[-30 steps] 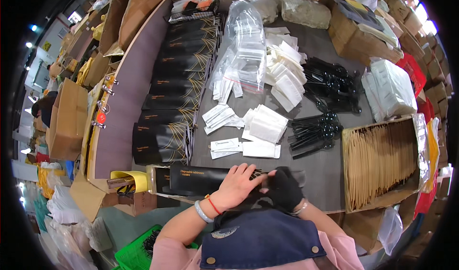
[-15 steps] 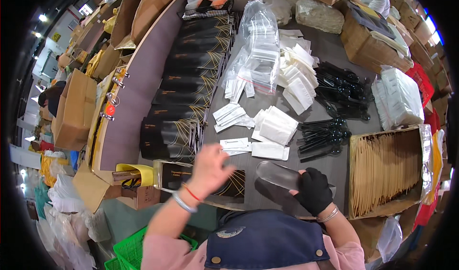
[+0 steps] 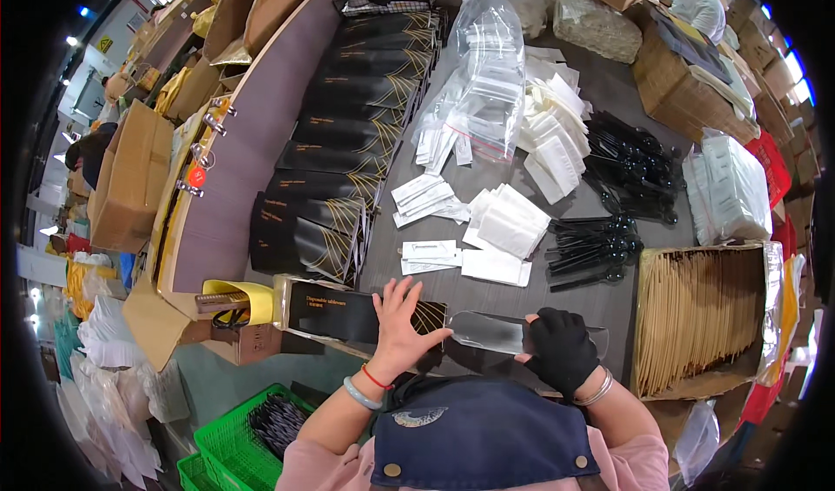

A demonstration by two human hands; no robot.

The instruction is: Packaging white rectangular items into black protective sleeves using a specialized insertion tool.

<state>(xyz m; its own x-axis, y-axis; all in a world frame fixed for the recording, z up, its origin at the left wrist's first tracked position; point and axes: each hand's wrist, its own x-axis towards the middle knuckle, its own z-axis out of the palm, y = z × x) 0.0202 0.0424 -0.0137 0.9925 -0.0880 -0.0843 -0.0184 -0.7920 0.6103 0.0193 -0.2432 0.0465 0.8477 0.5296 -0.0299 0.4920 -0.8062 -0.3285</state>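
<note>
My left hand (image 3: 403,324) lies with fingers spread on a black printed pouch (image 3: 327,313). That pouch rests in a shallow holder (image 3: 282,303) at the table's near edge. In a fingerless black glove, my right hand (image 3: 564,348) grips a clear plastic scoop-shaped piece (image 3: 484,332). The piece's left end meets the pouch's right end, close to my left thumb; whether it is inside cannot be made out. Beyond my hands lie small white packets (image 3: 430,252), folded white napkins (image 3: 496,265) and black plastic spoons (image 3: 595,243).
A long row of black pouches (image 3: 335,134) runs along the left board. At right stands a carton of wooden sticks (image 3: 700,317), with a white wrapped bundle (image 3: 731,187) behind it. A clear bag of packets (image 3: 483,73) lies farther back. Below left sits a green basket (image 3: 228,439).
My left hand has come down and opened flat on the pouch. My right hand has shifted the clear piece slightly left and down, against the pouch's end.
</note>
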